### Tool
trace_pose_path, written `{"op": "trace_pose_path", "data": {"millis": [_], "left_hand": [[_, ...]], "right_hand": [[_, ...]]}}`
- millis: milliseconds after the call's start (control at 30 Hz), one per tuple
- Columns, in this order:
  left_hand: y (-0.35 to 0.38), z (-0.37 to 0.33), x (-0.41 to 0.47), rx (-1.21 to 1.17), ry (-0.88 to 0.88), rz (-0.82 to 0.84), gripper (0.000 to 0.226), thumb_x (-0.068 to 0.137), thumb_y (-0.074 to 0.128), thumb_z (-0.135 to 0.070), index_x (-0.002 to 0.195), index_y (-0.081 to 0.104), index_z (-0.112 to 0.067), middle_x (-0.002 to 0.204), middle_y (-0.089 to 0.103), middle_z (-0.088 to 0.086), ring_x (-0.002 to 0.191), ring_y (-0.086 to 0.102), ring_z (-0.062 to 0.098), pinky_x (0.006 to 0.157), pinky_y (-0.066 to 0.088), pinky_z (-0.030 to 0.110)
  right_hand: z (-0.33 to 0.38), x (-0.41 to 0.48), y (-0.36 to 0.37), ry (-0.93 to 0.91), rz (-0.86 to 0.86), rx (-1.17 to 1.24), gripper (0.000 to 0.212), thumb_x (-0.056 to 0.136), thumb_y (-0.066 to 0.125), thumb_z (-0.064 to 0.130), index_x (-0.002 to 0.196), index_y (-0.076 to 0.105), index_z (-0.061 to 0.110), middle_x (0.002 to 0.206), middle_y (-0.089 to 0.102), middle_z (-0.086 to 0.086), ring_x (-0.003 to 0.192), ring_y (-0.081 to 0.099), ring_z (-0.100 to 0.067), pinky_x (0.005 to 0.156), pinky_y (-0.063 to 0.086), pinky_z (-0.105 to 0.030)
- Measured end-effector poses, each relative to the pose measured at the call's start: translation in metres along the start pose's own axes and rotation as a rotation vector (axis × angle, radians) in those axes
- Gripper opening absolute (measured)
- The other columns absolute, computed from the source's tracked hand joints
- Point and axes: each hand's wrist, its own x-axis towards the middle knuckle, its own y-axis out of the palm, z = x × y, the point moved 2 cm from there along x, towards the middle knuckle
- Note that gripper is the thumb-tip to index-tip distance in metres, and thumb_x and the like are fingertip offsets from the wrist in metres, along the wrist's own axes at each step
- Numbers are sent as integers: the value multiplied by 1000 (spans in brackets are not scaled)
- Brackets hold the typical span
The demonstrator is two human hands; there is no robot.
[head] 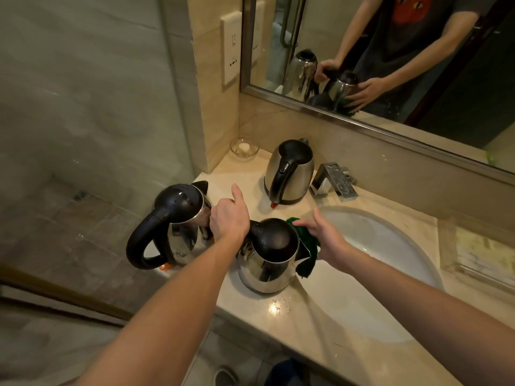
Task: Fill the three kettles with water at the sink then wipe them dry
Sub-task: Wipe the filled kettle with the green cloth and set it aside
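Fingers [304, 224] on crumpled green cloth [306, 243] against rounded steel kettle [264, 270]

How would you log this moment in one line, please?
step: wiping | left hand: grips front kettle by handle | right hand: presses cloth against it | other kettles: on counter

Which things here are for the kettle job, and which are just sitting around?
For the job: near kettle, left kettle, back kettle, green cloth, tap, sink basin, left hand gripping the near kettle's handle, right hand pressing the cloth.

Just lying about: glass dish, wall socket, mirror.
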Motion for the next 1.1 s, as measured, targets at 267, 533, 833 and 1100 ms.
{"op": "trace_pose_path", "data": {"millis": [267,533,833,1100], "left_hand": [[-1,-2,-3,-7,-17,-6,69,98,18,-55,88,63,-4,101,64,20,96,54,32,88,40,43],[-9,-6,-14,-59,-33,-49,70,101,20,-49,95,65,4,106,62,24,104,54,36,88,38,41],[-9,-1,-21,-86,-182,-138,66,102,21,-45,105,65,4,113,62,25,110,52,38,93,38,43],[7,-8,-11,-124,-236,-150,58,102,23,-42,112,63,-2,117,62,21,113,51,37,99,33,44]], "right_hand": [[-57,-39,26,197,-86,556,64,99,35,58,143,42,12,134,51,-15,138,36,-37,113,27,-59],[-67,-37,44,216,-141,729,67,95,46,57,145,42,12,132,54,-14,131,45,-37,111,32,-58],[-36,-19,33,144,-237,634,62,98,41,54,146,43,15,154,35,-9,146,24,-32,116,19,-57],[17,10,35,15,-293,727,43,100,42,44,133,50,18,121,52,-8,104,56,-26,100,39,-44]]}}
